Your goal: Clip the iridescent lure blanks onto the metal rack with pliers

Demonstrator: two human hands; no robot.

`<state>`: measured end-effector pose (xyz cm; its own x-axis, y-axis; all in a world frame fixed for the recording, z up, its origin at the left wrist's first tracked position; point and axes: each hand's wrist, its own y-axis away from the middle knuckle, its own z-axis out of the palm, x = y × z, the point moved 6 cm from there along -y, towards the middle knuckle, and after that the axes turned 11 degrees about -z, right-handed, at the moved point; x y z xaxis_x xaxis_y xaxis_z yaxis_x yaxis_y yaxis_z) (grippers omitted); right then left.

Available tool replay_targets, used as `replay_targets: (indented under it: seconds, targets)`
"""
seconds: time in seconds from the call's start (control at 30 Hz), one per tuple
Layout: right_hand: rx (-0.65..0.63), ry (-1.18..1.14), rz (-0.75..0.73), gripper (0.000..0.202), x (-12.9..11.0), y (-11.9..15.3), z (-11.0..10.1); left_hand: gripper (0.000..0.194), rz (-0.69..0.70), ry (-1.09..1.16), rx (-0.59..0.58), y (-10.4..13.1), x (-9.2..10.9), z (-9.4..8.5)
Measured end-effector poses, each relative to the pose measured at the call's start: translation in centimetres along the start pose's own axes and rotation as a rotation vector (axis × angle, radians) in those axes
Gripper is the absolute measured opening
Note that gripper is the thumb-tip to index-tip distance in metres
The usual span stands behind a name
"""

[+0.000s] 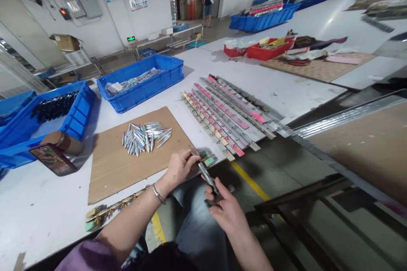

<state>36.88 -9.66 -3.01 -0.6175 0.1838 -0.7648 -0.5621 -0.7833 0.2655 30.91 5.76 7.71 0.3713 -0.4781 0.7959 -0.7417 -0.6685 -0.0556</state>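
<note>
My left hand (181, 166) is closed in a pinch at the table's front edge, beside the green-tipped end of a clip strip (122, 203). What its fingertips hold is too small to make out. My right hand (227, 209) grips a grey rod-shaped metal tool (207, 174) with a dark lower part; its tip points up at my left fingertips. A loose pile of shiny silver fish-shaped lure bodies (140, 137) lies on a cardboard sheet (108, 178) beyond my left hand. My left forearm covers the middle of the clip strip.
Several strips with pink and yellow pieces (222, 114) lie side by side to the right. Blue bins (143, 97) stand at the back left, near a propped phone (54, 159) and a brown cup (66, 142). Red trays (267, 51) are farther back. A person (209, 0) stands in the distance.
</note>
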Motion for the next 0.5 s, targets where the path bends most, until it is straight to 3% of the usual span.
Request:
replay_targets:
  seconds: [0.13,0.2,0.3,0.37,0.43,0.5]
  targets:
    - [0.131,0.705,-0.477,0.049,-3.0,0.3,-1.0,0.026,0.075,-0.218,-0.043,-0.1,0.7,1.1]
    - [0.103,0.664,-0.459,0.046,-2.9,0.0,-1.2,0.029,0.097,-0.302,-0.021,-0.1,0.9,1.4]
    - [-0.019,0.314,-0.220,0.044,-1.0,-0.7,-1.1,0.035,0.111,-0.368,0.024,0.0,1.0,1.7]
    - [-0.090,0.205,-0.112,0.050,-0.1,-0.7,-0.8,0.037,0.123,-0.385,0.029,0.1,0.9,1.8]
    - [-0.067,0.218,-0.095,0.049,0.0,-0.6,-1.1,0.038,0.141,-0.380,0.011,0.2,0.9,1.8]
    - [0.025,0.464,-0.245,0.048,-1.4,-0.2,-2.2,0.037,0.149,-0.366,-0.002,0.1,0.8,1.8]
